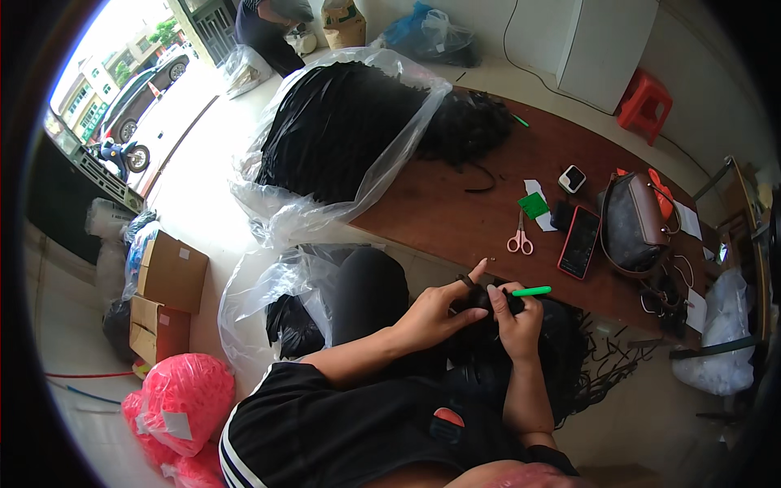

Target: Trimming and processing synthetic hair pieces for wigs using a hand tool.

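My left hand (435, 313) is above my lap, index finger stretched out and thumb pointing toward the other hand. A black strip (465, 280) loops by its index finger, and its other fingers curl around dark material. Close on its right, my right hand (517, 325) is closed, with a slim bright green stick (533, 291) poking out to the right. Between the hands sits a small dark bundle, mostly covered by fingers. Black strips (606, 366) hang below and to the right of my right hand.
On the brown table (488, 195) are a large clear bag of black strips (333, 130), pink scissors (521, 237), a phone (580, 244), a green square (534, 205) and a handbag (634, 224). Cartons (171, 272) and pink bags (187, 398) stand left. Another person (272, 32) is at the back.
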Demonstrator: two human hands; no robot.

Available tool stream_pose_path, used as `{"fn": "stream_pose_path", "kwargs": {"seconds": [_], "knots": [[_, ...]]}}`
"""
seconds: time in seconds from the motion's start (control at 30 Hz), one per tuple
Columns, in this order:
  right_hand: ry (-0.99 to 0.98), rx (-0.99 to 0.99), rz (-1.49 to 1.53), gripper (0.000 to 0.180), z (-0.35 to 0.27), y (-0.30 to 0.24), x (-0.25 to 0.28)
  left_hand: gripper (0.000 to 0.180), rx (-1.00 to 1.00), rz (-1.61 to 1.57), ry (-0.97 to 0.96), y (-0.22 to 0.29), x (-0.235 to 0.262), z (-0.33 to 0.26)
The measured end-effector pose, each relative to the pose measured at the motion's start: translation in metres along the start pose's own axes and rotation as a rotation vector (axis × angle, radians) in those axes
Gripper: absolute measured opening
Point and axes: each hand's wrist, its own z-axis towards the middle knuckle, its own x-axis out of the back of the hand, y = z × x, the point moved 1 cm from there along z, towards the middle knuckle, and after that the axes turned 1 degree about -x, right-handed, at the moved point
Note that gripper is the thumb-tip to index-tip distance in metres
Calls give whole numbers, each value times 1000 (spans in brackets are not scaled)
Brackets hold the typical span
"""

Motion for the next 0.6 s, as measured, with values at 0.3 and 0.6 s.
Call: {"fn": "stream_pose_path", "kwargs": {"seconds": [0.3, 0.6], "knots": [[-209, -16, 104, 30, 0, 8, 5, 81, -142, -185, -59, -22, -16, 5], [270, 36, 71, 26, 1, 17, -9, 83, 151, -281, 11, -4, -16, 11]]}}
